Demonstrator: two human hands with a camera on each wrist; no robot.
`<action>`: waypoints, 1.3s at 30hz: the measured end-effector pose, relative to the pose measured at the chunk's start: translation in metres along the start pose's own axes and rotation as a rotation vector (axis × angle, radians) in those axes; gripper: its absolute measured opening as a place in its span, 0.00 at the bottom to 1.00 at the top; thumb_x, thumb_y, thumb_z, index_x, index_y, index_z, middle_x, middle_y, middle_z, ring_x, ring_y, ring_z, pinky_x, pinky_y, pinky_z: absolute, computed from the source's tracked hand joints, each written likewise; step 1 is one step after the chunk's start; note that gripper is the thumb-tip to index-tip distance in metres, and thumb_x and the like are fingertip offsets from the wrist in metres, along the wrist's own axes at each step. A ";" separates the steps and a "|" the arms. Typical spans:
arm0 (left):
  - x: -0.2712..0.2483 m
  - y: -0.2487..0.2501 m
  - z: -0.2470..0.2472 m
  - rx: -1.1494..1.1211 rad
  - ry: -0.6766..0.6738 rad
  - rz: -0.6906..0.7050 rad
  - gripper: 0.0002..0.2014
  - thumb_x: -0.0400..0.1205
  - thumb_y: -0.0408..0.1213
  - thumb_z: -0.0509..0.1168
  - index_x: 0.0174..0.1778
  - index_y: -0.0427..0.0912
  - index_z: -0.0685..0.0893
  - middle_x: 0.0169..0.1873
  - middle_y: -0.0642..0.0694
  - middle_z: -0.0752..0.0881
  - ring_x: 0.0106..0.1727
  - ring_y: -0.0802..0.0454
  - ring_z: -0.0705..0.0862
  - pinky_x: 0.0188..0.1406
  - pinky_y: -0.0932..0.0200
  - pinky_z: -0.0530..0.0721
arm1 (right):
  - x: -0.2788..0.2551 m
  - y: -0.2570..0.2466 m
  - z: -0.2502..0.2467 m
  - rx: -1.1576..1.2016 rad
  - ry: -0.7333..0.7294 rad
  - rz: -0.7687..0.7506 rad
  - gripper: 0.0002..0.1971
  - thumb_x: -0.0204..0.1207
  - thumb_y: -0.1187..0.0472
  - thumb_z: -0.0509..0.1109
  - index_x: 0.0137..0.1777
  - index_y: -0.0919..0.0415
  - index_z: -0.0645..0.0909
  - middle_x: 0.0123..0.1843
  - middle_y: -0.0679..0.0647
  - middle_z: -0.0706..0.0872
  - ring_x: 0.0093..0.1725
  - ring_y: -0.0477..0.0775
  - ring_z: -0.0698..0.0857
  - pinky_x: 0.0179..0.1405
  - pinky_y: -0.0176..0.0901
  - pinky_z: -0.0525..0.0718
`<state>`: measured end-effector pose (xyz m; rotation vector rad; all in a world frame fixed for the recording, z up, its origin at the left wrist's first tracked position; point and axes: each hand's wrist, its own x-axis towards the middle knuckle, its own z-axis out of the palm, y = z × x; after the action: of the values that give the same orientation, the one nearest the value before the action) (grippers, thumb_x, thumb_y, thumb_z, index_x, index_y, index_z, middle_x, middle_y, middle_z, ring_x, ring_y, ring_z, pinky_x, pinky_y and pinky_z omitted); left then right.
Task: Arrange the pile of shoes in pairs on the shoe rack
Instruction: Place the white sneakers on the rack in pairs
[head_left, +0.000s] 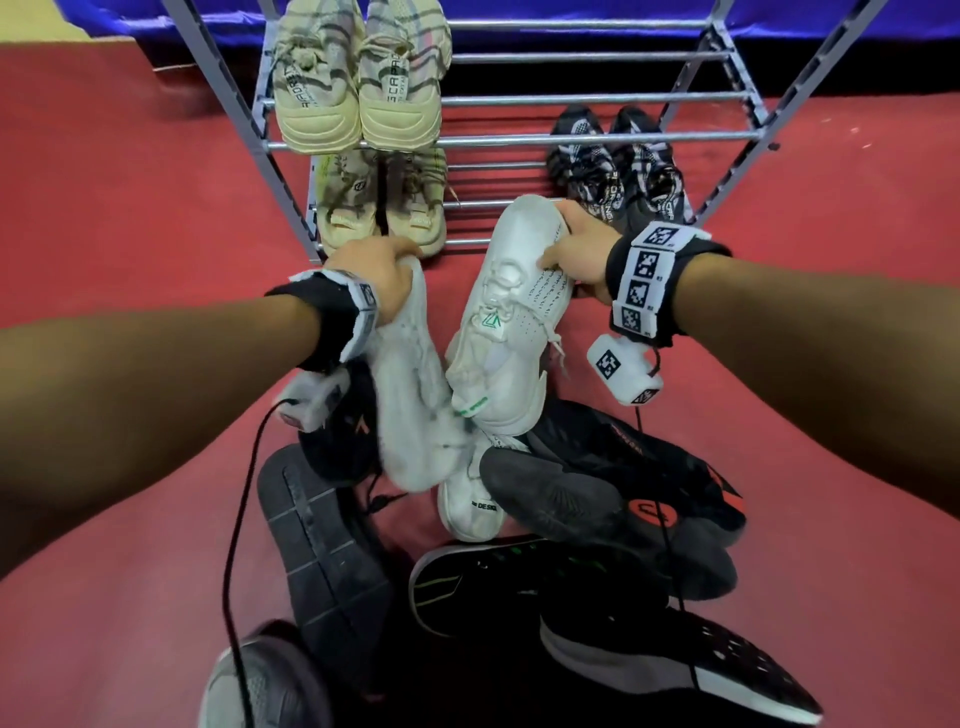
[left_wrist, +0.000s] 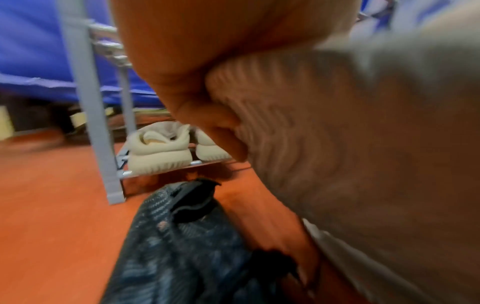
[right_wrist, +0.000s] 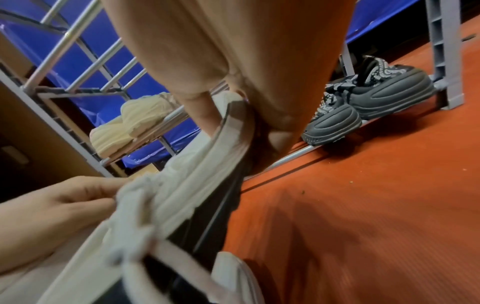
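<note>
Right hand grips one white shoe by its heel; our left hand clutches its mate, both lifted over the pile just before the rack. We judge the loose lace could snag a bar, or the toes could nudge the black pair beside the gap.

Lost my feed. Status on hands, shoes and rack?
Left hand grips one white shoe, right hand the other. Three pairs on rack. Bottom middle free. Dark shoes still piled.
</note>
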<state>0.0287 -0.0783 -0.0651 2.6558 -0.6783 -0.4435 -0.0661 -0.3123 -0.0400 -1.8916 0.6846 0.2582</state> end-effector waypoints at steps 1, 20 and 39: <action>0.001 -0.003 0.004 0.071 -0.067 0.050 0.21 0.83 0.39 0.55 0.70 0.55 0.82 0.68 0.44 0.84 0.66 0.39 0.82 0.64 0.52 0.79 | 0.000 0.001 -0.001 -0.030 0.028 -0.024 0.34 0.78 0.72 0.65 0.82 0.49 0.67 0.66 0.58 0.80 0.63 0.62 0.83 0.54 0.59 0.89; -0.007 0.017 0.064 0.372 -0.327 -0.008 0.22 0.83 0.56 0.58 0.70 0.53 0.82 0.63 0.39 0.81 0.67 0.36 0.74 0.64 0.46 0.72 | 0.016 0.007 -0.029 0.016 0.207 -0.038 0.38 0.77 0.72 0.57 0.85 0.40 0.64 0.82 0.52 0.72 0.66 0.53 0.79 0.56 0.43 0.83; 0.008 0.011 0.072 -0.214 -0.307 -0.244 0.12 0.72 0.47 0.81 0.34 0.49 0.84 0.33 0.54 0.85 0.35 0.55 0.82 0.40 0.62 0.81 | 0.006 0.038 0.008 -0.676 -0.204 0.107 0.23 0.79 0.57 0.69 0.75 0.59 0.80 0.60 0.57 0.87 0.59 0.59 0.85 0.60 0.45 0.83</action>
<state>0.0035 -0.1108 -0.1259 2.4961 -0.3633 -0.9500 -0.0820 -0.3176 -0.0751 -2.4175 0.6012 0.8225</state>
